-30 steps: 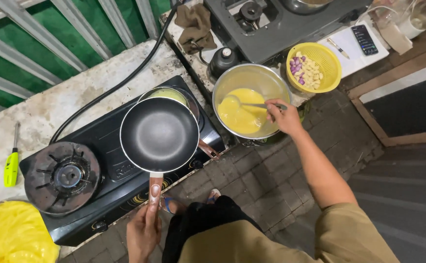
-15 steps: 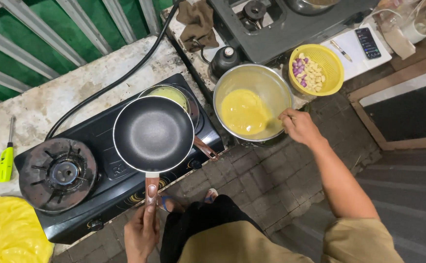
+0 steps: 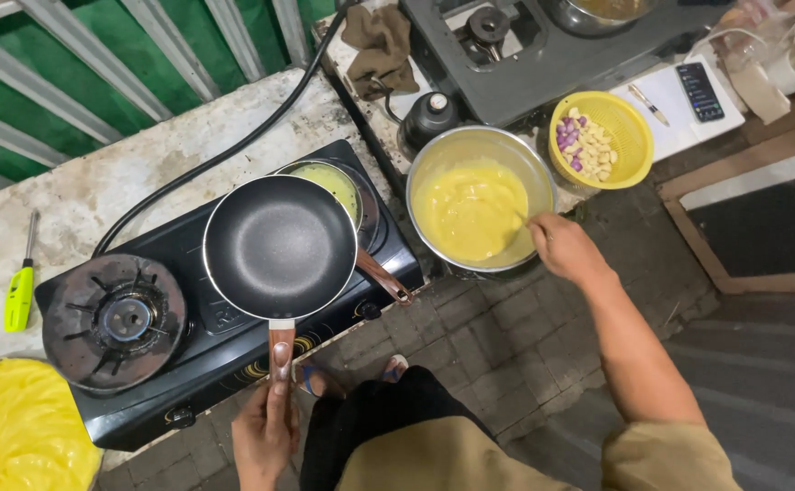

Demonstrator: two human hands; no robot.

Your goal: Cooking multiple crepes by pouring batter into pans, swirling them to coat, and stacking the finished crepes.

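Two hands busy, head view only: left hand (image 3: pixel 265 435) closed around the wooden handle of a black frying pan (image 3: pixel 279 245), pan empty, held level over the right side of the black two-burner stove (image 3: pixel 206 364), just above a second pan (image 3: pixel 338 186) with yellowish contents under it. Right hand (image 3: pixel 565 250) curled shut on a thin utensil (image 3: pixel 517 218), most of it hidden in the yellow batter (image 3: pixel 475 214) inside the metal bowl (image 3: pixel 479 145) right of the stove; spoon or ladle, cannot tell. Left burner (image 3: pixel 115 318) bare, no flame visible. Yellow basket (image 3: pixel 634 123) of garlic and shallots near the bowl, green lighter (image 3: pixel 20 295) on the bench (image 3: pixel 125 173). Judgement: scoop needs a full, drip-free load; keep pan close to the bowl rim and level so batter lands centre, not on the stove.
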